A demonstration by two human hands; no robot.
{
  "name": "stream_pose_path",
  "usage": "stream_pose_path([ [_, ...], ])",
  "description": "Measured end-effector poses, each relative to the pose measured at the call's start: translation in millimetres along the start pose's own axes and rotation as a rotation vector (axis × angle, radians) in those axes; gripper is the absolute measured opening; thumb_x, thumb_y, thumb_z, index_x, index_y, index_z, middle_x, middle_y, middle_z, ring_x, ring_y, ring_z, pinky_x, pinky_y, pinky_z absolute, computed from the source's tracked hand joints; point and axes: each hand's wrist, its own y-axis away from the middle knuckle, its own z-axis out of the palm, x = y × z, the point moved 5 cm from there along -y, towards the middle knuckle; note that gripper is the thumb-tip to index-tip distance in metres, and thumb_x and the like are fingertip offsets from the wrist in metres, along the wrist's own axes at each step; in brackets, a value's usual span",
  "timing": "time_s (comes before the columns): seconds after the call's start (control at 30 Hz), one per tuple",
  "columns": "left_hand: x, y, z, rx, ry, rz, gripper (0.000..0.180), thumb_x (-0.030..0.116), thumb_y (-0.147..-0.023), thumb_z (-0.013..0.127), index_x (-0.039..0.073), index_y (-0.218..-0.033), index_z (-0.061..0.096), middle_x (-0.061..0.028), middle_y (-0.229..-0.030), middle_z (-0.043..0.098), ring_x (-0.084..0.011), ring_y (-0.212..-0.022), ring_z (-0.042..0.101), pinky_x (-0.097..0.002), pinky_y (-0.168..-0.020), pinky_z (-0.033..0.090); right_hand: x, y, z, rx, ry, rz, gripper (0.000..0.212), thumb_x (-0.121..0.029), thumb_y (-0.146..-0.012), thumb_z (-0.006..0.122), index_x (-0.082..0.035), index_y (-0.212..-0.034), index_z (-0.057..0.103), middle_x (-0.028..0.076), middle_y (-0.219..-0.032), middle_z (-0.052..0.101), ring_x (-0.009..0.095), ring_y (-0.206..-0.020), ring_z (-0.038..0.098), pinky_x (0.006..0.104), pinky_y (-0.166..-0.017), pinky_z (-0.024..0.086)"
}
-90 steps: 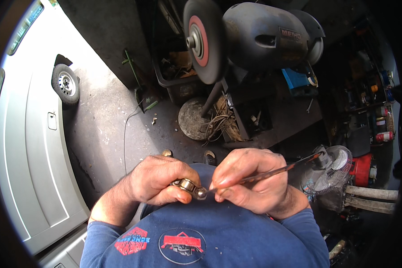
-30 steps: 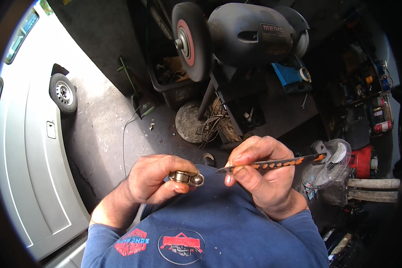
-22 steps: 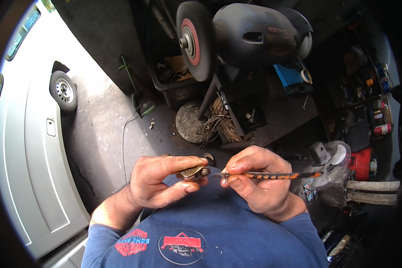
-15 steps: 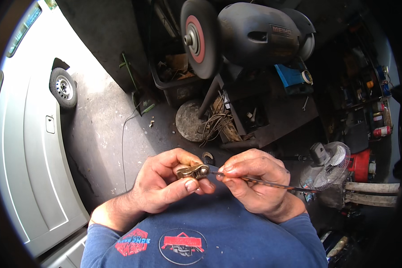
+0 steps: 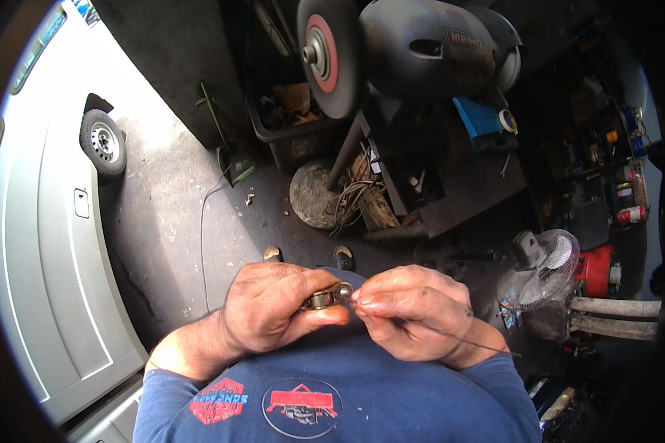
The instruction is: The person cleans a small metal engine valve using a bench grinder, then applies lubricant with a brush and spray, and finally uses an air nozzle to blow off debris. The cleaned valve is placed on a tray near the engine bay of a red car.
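Small metal ring part (image 5: 324,297) — pinched in my left hand (image 5: 273,310); right hand (image 5: 414,314) pinches thin wire (image 5: 451,336) — its tip at the part.

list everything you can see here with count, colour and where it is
small round metal part: 1, brass and steel, pinched in the left hand's grip
thin metal rod: 1, dark, in the right hand, tip at the part
bench grinder: 1, dark grey with red-faced wheel, top centre
silver vehicle: 1, left side, one wheel showing
small fan: 1, white, right
blue box: 1, on the dark bench
left hand: 1, centre
right hand: 1, centre right
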Motion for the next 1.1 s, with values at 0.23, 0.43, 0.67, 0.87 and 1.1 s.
stream_pose_path([
  [0.23, 6, -10, -2, -0.01, -0.126, 0.014, 0.037, 0.026, -0.075, 0.082, 0.001, -0.098, 0.066, -0.0074, -0.077, 0.069, -0.0213, -0.065, 0.069, -0.0302, -0.056, 0.053, -3, 3, -1, 0.046, 0.147, -0.11, 0.029, 0.005, -0.073, 0.077, 0.003, -0.1, 0.066, 0.016, -0.091, 0.069, 0.025, -0.078, 0.071, 0.0309, -0.066, 0.06],
  [0.43, 11, -16, -2, -0.028, -0.025, 0.038, 0.036, 0.032, -0.078, 0.081, 0.003, -0.095, 0.066, -0.0079, -0.074, 0.069, -0.0243, -0.066, 0.07, -0.0319, -0.059, 0.056, -10, 2, -21, 0.125, 0.056, 0.015, 0.024, 0.007, -0.079, 0.074, 0.002, -0.099, 0.062, 0.015, -0.09, 0.068, 0.022, -0.08, 0.071, 0.0286, -0.066, 0.06],
  [0.67, 10, -13, -5, -0.105, 0.028, -0.035, 0.037, 0.037, -0.085, 0.074, 0.003, -0.095, 0.064, -0.01, -0.082, 0.072, -0.0258, -0.071, 0.072, -0.0337, -0.063, 0.057, -8, 2, -17, 0.041, -0.097, 0.057, 0.017, 0.0, -0.083, 0.072, 0.0, -0.097, 0.062, 0.017, -0.089, 0.067, 0.026, -0.082, 0.072, 0.0335, -0.072, 0.063],
  [0.87, 6, -10, -2, -0.151, 0.156, -0.141, 0.033, 0.035, -0.093, 0.066, 0.002, -0.094, 0.062, -0.0124, -0.086, 0.073, -0.026, -0.077, 0.073, -0.0338, -0.067, 0.058, -7, 0, -20, 0.027, -0.114, 0.059, 0.018, 0.002, -0.082, 0.072, 0.001, -0.097, 0.062, 0.018, -0.091, 0.069, 0.026, -0.083, 0.073, 0.0323, -0.072, 0.062],
  [1.1, 3, -18, 4, -0.156, 0.128, -0.054, 0.034, 0.034, -0.092, 0.067, 0.001, -0.097, 0.063, -0.0151, -0.089, 0.072, -0.0295, -0.078, 0.073, -0.036, -0.068, 0.058, -5, -5, -24, 0.06, -0.062, 0.067, 0.021, 0.006, -0.078, 0.073, 0.003, -0.096, 0.063, 0.018, -0.087, 0.07, 0.026, -0.08, 0.073, 0.0313, -0.068, 0.061],
])
